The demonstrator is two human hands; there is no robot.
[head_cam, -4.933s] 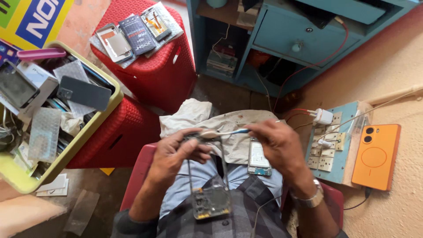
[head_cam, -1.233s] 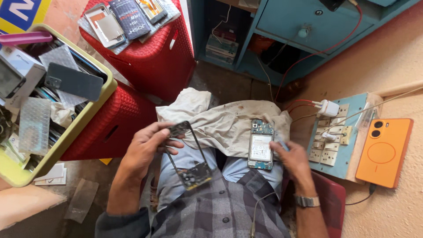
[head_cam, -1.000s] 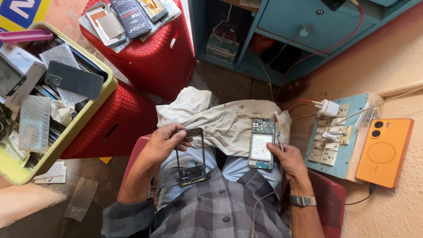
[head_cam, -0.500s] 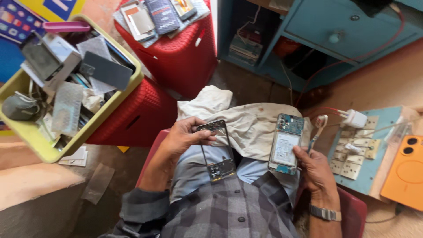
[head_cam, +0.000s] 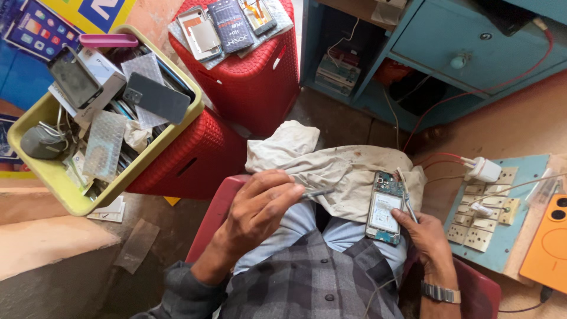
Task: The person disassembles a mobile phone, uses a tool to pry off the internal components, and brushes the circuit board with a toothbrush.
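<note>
My right hand holds the opened phone flat on the cloth over my lap, circuit side up for access, while my left hand pinches a slim metal tool

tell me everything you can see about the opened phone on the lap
The opened phone lies back-up with its cover off, baring a greenish circuit board at top and bottom and a pale, flat rectangular battery between. It rests nearly upright in the picture, tilted slightly, on a stained beige cloth spread over the person's lap. The right hand touches its lower right edge and also holds thin tweezers that run along its right side. The left hand is apart from it.
</note>
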